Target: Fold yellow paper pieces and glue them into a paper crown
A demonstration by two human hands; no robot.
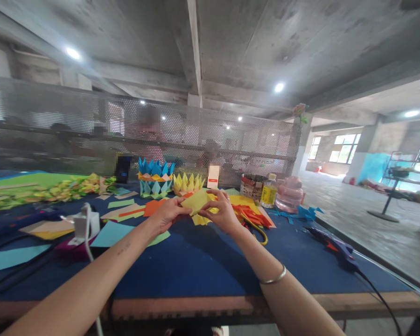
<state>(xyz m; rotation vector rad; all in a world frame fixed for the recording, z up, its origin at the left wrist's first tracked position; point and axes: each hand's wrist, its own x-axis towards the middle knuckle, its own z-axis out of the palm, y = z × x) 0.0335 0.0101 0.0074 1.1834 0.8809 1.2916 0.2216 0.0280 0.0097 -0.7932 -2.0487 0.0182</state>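
Observation:
A piece of yellow paper (195, 200) is held up over the table between my two hands. My left hand (171, 212) pinches its left corner, thumb on top. On the other side, the fingers of my right hand (224, 212) are bent round the right edge of the sheet. Just beneath lie more yellow paper pieces (201, 220), partly covered by my hands. Orange folded paper strips (252, 215) and yellow-handled scissors (261, 235) rest right of my right hand. An orange sheet (154, 207) lies behind my left wrist.
Folded-paper crowns stand at the back, one blue and orange (156, 179), one yellow (189, 183). A bottle (269, 191) and a pink jug (289, 195) stand right of them. A glue gun (336, 247) with a cable lies at right; a white plug adapter (86, 224) is at left.

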